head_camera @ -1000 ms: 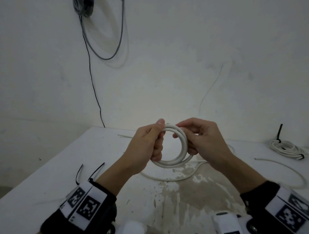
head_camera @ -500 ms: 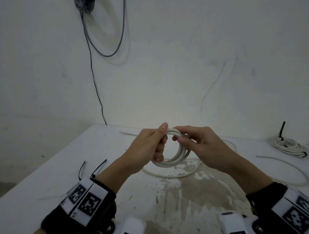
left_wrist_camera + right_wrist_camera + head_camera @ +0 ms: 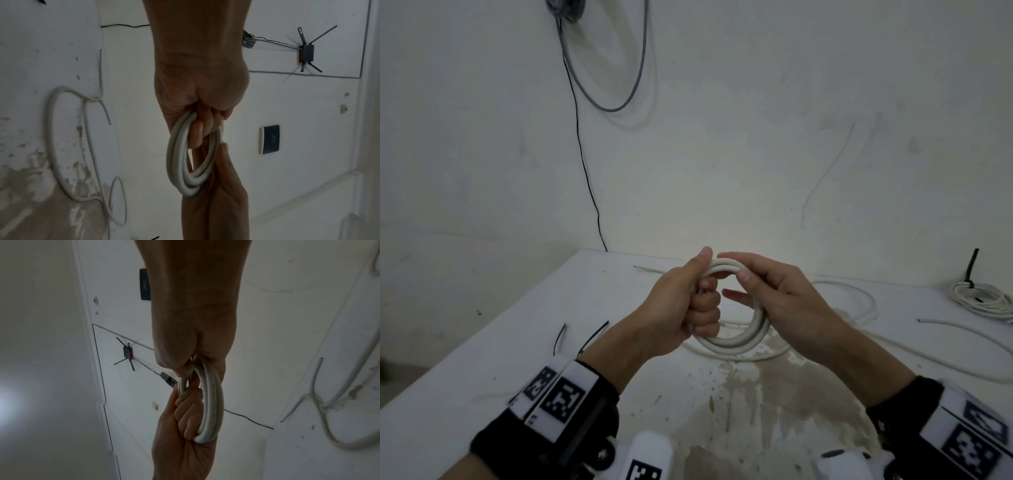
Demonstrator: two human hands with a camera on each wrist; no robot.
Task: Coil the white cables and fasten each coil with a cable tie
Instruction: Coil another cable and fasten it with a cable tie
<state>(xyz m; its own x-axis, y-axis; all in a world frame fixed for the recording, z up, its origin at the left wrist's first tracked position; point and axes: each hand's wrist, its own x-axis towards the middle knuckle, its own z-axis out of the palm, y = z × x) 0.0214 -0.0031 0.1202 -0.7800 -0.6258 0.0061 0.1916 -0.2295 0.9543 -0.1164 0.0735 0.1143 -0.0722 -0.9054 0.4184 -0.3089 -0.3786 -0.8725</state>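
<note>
The table (image 3: 465, 377) lies under both hands, white, with a stained patch below the wrists. Loose white cable (image 3: 866, 301) trails over it beyond and to the right of the right hand, one strand running under the hands. A tied coil (image 3: 983, 298) sits well to the right of the right hand, near the table's far edge, with a black tie (image 3: 972, 265) standing up from it. Two black ties (image 3: 592, 337) lie on the table just left of the left forearm.

Held above the table between the hands is the coil (image 3: 736, 342), a few turns of thick white cable standing roughly upright. The left hand (image 3: 681, 308) is closed into a fist round the coil's left side, fingers curled through the ring and thumb lying along the top turn. The right hand (image 3: 784, 301) has the top of the coil pinched between thumb and forefinger, close to the left thumb; its other fingers are only loosely bent, and the coil's right side passes behind them.
</note>
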